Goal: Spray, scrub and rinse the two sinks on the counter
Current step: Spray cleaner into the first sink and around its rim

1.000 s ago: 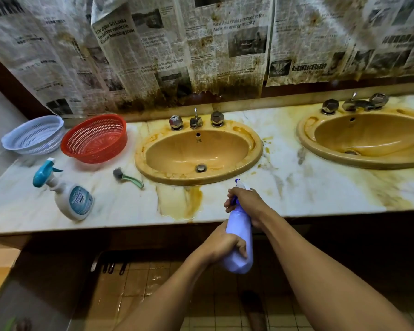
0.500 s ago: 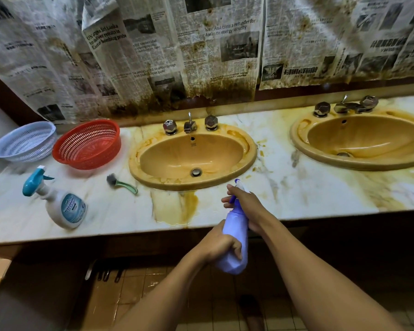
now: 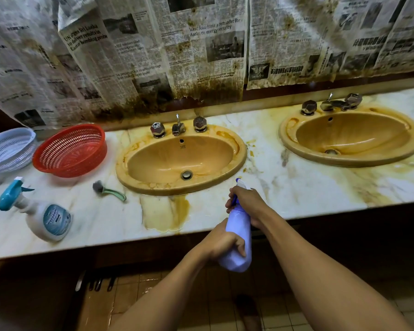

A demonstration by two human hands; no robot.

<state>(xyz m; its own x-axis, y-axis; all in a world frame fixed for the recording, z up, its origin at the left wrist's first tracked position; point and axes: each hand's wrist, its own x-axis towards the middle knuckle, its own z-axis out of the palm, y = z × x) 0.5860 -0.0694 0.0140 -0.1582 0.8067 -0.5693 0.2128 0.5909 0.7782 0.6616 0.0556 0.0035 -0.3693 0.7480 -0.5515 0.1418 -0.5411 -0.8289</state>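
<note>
Two stained tan oval sinks are set in a marble counter: the left sink point(image 3: 181, 161) straight ahead, the right sink point(image 3: 350, 134) at the far right. I hold a pale blue spray bottle point(image 3: 239, 225) at the counter's front edge, just right of the left sink. My left hand point(image 3: 221, 242) grips the bottle's lower body. My right hand point(image 3: 247, 203) wraps round its neck and trigger, and the white nozzle pokes out above it, pointing toward the left sink.
A second spray bottle point(image 3: 42, 215) with a teal trigger stands at the counter's left front. A small green-handled brush point(image 3: 109, 191) lies beside the left sink. A red basket point(image 3: 69, 150) and a white basket point(image 3: 7, 149) sit at the back left. Stained newspaper point(image 3: 201, 51) covers the wall.
The view has dropped and shifted slightly right, so the counter sits higher and further left in frame. Both hands keep the same hold on the bottle.
</note>
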